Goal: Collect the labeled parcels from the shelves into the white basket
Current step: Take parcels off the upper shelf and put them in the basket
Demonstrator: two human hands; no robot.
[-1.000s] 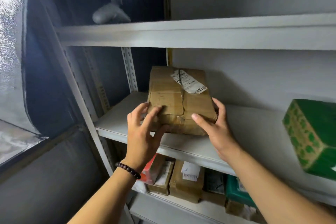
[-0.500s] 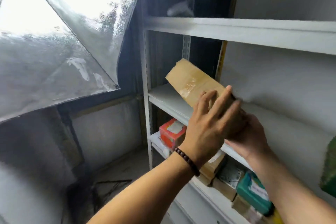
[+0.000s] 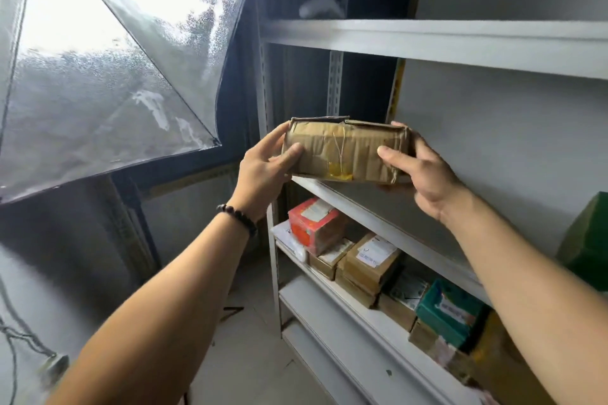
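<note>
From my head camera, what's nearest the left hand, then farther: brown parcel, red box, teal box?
1. brown parcel: gripped by the left hand itself.
2. red box: just below, slightly right.
3. teal box: lower still, far right.

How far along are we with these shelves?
Done: cannot tell; the white basket is out of view. In hand: left hand and right hand grip the brown parcel by its ends, in front of the middle shelf. Left: green box on that shelf, plus red box, teal box and brown boxes below.
</note>
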